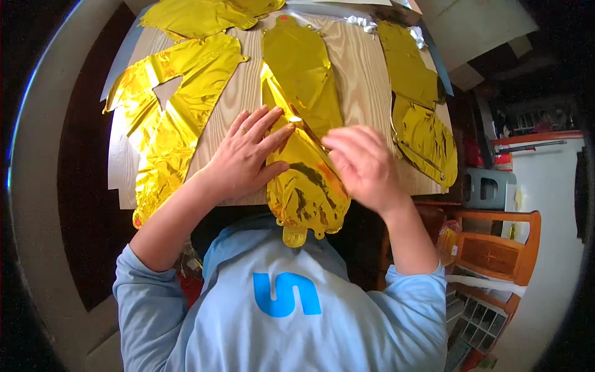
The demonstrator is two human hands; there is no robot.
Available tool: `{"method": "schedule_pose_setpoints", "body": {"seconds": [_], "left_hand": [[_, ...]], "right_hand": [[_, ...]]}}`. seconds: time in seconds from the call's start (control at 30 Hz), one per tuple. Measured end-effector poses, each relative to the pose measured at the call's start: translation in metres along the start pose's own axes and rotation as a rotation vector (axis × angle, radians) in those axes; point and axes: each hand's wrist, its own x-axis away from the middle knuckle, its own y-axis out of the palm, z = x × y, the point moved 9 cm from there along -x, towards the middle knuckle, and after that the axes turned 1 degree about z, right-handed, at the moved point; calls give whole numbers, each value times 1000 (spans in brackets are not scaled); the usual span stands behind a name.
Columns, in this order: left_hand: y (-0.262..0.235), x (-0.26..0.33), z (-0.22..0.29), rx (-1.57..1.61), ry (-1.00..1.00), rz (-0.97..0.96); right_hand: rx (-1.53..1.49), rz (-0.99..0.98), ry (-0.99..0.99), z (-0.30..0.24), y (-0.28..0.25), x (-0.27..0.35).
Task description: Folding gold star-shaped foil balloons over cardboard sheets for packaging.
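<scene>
A long, flat gold foil balloon (302,80) lies in front of me, its rounded near end hanging past the table's edge, a short tab at its tip. A shiny crease runs slantwise across its middle. My left hand (248,146) rests on the balloon's left side, fingers outstretched and palm down, with a ring on one finger. At the right edge of the same balloon is my right hand (365,162), fingers bent and slightly blurred. Whether its fingertips grip the foil cannot be made out.
On the wooden tabletop (245,80), another flat gold foil balloon (180,118) with an opening lies left, one more (198,15) at the far left, and a folded one (421,118) at right. A wooden chair (496,248) and a grey plastic stool (489,188) stand to the right.
</scene>
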Motion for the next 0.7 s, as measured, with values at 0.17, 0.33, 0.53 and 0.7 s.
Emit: {"method": "schedule_pose_setpoints", "body": {"seconds": [0.17,0.33,0.53,0.7], "left_hand": [[0,0,-1,14,16,28],[-5,-2,-4,60,27,63],[0,-39,-44,-48,35,92],[-6,-81,-100,35,-10,133]], "right_hand": [[-44,-185,-112,-65,57,5],[96,-126,-140,-70,79,14],[147,-144,-134,-74,79,13],[140,-131,-131,-77,78,13]]}}
